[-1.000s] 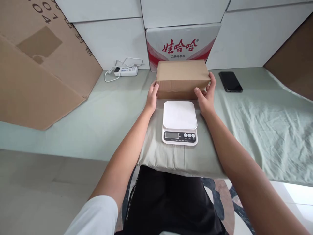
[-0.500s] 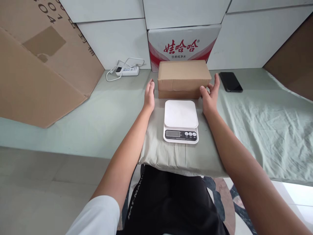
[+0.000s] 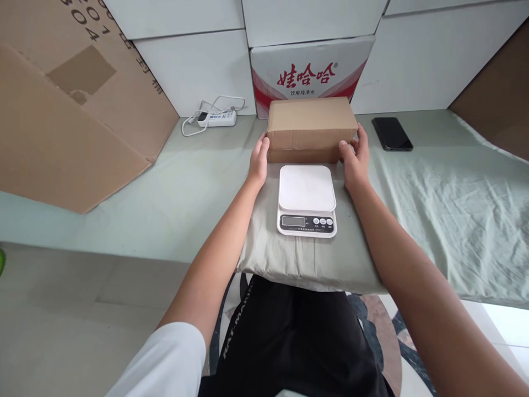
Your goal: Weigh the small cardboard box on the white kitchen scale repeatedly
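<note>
A closed brown cardboard box (image 3: pixel 311 138) lies lengthwise on the cloth-covered table, behind a white kitchen scale (image 3: pixel 307 190). My left hand (image 3: pixel 259 160) presses against the box's left end, its fingers upright along that side. At the other end, my right hand (image 3: pixel 355 160) grips the right side, with the thumb on the front corner and the fingers around the end. Between my forearms sits the scale with nothing on its plate; its display (image 3: pixel 293 221) looks blank.
A red-and-white printed carton (image 3: pixel 309 71) stands behind the box, against white panels. Left lie a white power strip (image 3: pixel 217 118) with its cable and a large cardboard carton (image 3: pixel 82 127). A black phone (image 3: pixel 392 134) lies right, on the green tablecloth (image 3: pixel 446 209).
My left hand has moved right, from a gap beside the box to contact with its left end. My right-hand fingers have closed in on the right end. The view shifted slightly.
</note>
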Available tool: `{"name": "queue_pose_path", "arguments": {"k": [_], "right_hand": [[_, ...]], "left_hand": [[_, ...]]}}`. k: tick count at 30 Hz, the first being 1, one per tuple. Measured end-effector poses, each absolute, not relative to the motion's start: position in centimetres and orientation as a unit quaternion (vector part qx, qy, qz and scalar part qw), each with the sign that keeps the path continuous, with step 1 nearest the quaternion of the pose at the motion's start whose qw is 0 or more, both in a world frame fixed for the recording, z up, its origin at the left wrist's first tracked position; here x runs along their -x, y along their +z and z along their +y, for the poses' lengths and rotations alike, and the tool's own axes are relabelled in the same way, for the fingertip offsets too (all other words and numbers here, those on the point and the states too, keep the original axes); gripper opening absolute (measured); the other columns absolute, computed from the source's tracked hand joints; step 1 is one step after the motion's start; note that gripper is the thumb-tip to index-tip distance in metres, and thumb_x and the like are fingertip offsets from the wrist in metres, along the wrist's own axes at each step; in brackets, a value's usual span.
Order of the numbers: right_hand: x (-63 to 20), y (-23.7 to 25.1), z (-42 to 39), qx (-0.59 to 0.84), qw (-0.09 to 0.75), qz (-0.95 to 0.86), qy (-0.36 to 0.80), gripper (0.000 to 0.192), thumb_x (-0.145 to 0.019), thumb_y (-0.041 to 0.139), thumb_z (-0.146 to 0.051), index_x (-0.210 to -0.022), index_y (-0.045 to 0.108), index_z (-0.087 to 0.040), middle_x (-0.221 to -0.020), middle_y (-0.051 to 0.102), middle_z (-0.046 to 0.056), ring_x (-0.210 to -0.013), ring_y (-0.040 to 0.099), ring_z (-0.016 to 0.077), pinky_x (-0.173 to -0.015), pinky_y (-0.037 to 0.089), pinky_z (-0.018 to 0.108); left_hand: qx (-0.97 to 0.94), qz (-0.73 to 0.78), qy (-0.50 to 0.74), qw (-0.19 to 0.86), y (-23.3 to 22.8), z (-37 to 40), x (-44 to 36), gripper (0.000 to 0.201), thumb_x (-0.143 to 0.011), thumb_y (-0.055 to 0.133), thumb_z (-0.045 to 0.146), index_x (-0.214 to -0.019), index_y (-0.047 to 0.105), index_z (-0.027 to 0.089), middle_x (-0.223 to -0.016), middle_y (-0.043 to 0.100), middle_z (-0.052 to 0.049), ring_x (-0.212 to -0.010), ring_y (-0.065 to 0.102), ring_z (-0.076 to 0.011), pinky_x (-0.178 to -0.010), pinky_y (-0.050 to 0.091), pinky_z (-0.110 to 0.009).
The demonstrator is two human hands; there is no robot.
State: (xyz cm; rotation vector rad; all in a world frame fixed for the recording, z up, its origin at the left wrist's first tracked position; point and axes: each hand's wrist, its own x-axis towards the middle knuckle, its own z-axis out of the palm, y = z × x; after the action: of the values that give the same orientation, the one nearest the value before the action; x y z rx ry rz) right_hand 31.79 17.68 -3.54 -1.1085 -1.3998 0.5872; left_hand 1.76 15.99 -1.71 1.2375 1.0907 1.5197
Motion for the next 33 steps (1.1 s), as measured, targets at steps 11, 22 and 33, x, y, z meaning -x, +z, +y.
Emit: {"name": "queue_pose_path", "arguments": {"k": [11,22,33], "right_hand": [[-31.8,-3.5,18.1,0.445,0.607,-0.596,0.279,0.090,-0.083,0.073,-0.078,-0.160,0.053,-0.038,-0.157,0.071,0.011,-0.150,0.066,0.0392,-0.121,0.060,0.065],[-30.6,-2.2,17.1,0.420,0.599,-0.633,0.255,0.088,-0.083,0.073,-0.082,-0.159,0.056,-0.040,-0.169,0.063,0.004,-0.160,0.057,0.0361,-0.137,0.046,0.063],[-30.7,1.9,8.3,0.382,0.619,-0.668,0.157,0.116,-0.085,0.064,-0.094,-0.180,0.018,-0.049,-0.190,0.031,0.001,-0.171,0.040,0.0409,-0.129,0.054,0.064]], "left_hand": [[-0.511,0.393,0.629,0.435,-1.9,16.0,-2.1,0.084,-0.087,0.062,0.097,-0.138,0.072,0.031,-0.163,0.069,-0.005,-0.165,0.055,-0.0335,-0.141,0.040,-0.049],[-0.526,0.393,0.620,0.430,-2.6,16.8,-2.0,0.083,-0.084,0.065,0.097,-0.128,0.076,0.028,-0.155,0.073,-0.009,-0.171,0.047,-0.0357,-0.146,0.030,-0.055],[-0.570,0.343,0.664,0.343,2.7,5.6,-1.5,0.070,-0.091,0.067,0.087,-0.133,0.064,0.032,-0.149,0.072,-0.012,-0.154,0.062,-0.0354,-0.128,0.052,-0.052]]}}
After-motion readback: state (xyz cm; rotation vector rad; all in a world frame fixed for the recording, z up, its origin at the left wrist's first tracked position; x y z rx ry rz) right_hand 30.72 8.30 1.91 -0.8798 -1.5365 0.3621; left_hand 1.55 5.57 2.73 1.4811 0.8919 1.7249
